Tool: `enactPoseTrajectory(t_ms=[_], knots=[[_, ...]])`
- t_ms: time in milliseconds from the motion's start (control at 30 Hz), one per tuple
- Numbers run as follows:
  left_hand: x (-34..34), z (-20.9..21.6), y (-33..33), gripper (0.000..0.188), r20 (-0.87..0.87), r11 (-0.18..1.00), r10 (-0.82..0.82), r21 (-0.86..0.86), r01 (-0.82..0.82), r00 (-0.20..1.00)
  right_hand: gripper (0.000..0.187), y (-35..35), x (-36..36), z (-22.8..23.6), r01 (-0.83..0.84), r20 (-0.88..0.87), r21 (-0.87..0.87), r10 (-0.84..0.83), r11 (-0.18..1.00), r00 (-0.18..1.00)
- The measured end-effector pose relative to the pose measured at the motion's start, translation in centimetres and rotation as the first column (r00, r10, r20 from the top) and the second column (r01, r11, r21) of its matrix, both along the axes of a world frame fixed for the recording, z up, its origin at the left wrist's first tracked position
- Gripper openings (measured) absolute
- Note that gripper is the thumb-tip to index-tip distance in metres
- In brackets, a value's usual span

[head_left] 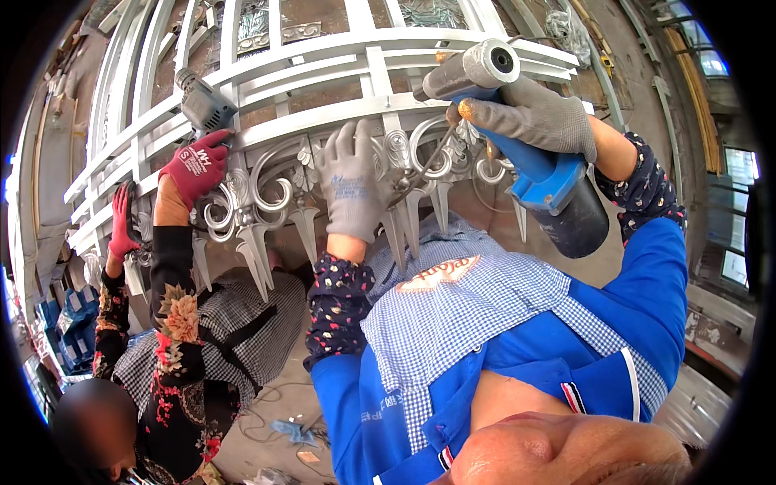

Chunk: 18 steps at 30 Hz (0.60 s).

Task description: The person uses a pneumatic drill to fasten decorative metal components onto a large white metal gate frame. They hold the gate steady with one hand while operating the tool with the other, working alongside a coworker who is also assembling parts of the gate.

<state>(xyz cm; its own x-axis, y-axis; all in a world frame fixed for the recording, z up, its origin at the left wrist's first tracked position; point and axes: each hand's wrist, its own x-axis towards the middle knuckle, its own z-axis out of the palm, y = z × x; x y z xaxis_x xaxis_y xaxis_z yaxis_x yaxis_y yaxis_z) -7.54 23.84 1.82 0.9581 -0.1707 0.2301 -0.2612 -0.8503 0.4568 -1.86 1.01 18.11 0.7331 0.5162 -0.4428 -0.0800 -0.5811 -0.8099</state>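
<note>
My right hand (543, 117), in a grey knit glove, is wrapped round the blue grip of a rivet gun (533, 166). Its grey head (470, 71) lies over the right part of a silver metal fence panel (323, 117), and its black base cylinder (572, 222) hangs toward my chest. My left hand (353, 182), gloved in grey, lies with fingers stretched out over the panel's ornamental edge. Silver scrolls (432, 153) and pointed spear tips (408, 226) line that edge, on both sides of my left hand. Where the tool's nose touches, I cannot tell.
At my left a co-worker's red-gloved hand (196, 168) is at a grey power drill (206, 103) on the panel; their other red glove (124, 220) is farther left. Long metal bars (594, 61) lie beyond at right. Cables (259, 412) and blue scraps (295, 431) lie on the floor.
</note>
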Motion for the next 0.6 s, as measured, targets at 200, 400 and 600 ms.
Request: enactPoseTrajectory(t_ms=[200,400,600], knots=[[3.9,-0.9,0.0,0.115,-0.122,0.973,-0.187,0.115,0.201,0.975,0.066,0.6,1.3,-0.9,-0.013,0.071,0.036,0.011,0.999,0.997],[5.7,0.2,0.3,0.134,-0.177,0.931,-0.27,0.203,0.303,0.947,0.064,0.2,2.3,-0.9,-0.087,0.117,0.001,0.086,0.996,0.989],[6.7,-0.2,0.5,0.126,-0.102,0.921,-0.387,0.004,0.389,0.916,0.062,0.3,2.4,-0.8,-0.081,0.092,-0.049,0.086,0.995,0.992]])
